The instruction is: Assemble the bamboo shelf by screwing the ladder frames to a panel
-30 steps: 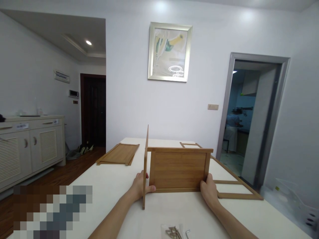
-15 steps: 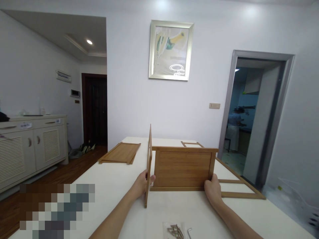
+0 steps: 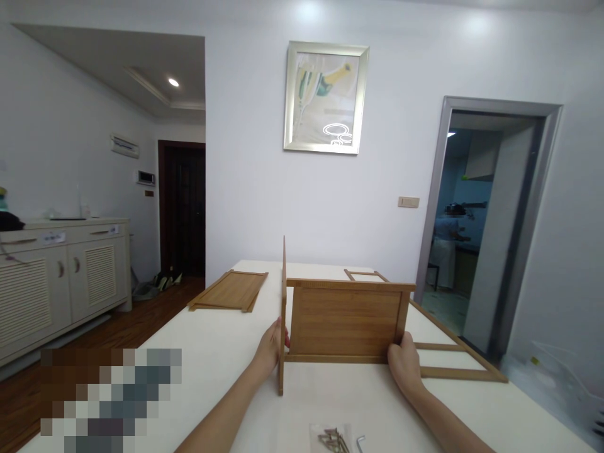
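Observation:
My left hand (image 3: 272, 348) grips an upright wooden side frame (image 3: 282, 371), seen nearly edge-on, with fingertips showing on its right side. My right hand (image 3: 404, 363) is closed on the right end of a brown wooden panel (image 3: 346, 322) that stands on its long edge. The panel's left end meets the side frame, or nearly so; I cannot tell whether they are joined. Close to me lie a clear bag of screws (image 3: 333, 439) and a small hex key (image 3: 361, 443).
More flat wooden panels (image 3: 229, 290) lie at the left of the white table (image 3: 198, 352). An open wooden frame (image 3: 462, 374) lies at the right, partly behind the panel. Clear plastic (image 3: 550, 377) is beyond the right edge. A person (image 3: 446, 236) stands through the doorway.
The side frame's lower end has swung slightly right, so it stands straighter against the panel's end. My left hand has shifted with it. My right hand stays on the panel.

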Motion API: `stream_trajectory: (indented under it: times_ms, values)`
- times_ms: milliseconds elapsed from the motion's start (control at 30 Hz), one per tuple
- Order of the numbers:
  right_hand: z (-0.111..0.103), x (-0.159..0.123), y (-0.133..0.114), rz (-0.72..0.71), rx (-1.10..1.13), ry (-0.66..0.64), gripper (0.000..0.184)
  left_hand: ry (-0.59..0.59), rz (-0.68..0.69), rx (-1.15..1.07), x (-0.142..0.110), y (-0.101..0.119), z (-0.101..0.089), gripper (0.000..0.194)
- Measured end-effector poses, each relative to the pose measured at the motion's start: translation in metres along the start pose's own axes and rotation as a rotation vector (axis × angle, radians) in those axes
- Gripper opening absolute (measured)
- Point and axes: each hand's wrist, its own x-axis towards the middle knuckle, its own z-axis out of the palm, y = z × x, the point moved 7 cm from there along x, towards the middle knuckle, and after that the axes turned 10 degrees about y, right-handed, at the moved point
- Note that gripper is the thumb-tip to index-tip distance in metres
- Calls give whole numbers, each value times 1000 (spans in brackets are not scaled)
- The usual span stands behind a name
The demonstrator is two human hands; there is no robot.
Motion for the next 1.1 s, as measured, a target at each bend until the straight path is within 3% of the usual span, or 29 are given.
stream_trajectory:
  times_ms: [1100]
  values:
    - [-2, -1, -2, 22, 26, 2, 34, -27, 43, 123, 5, -2, -1, 65]
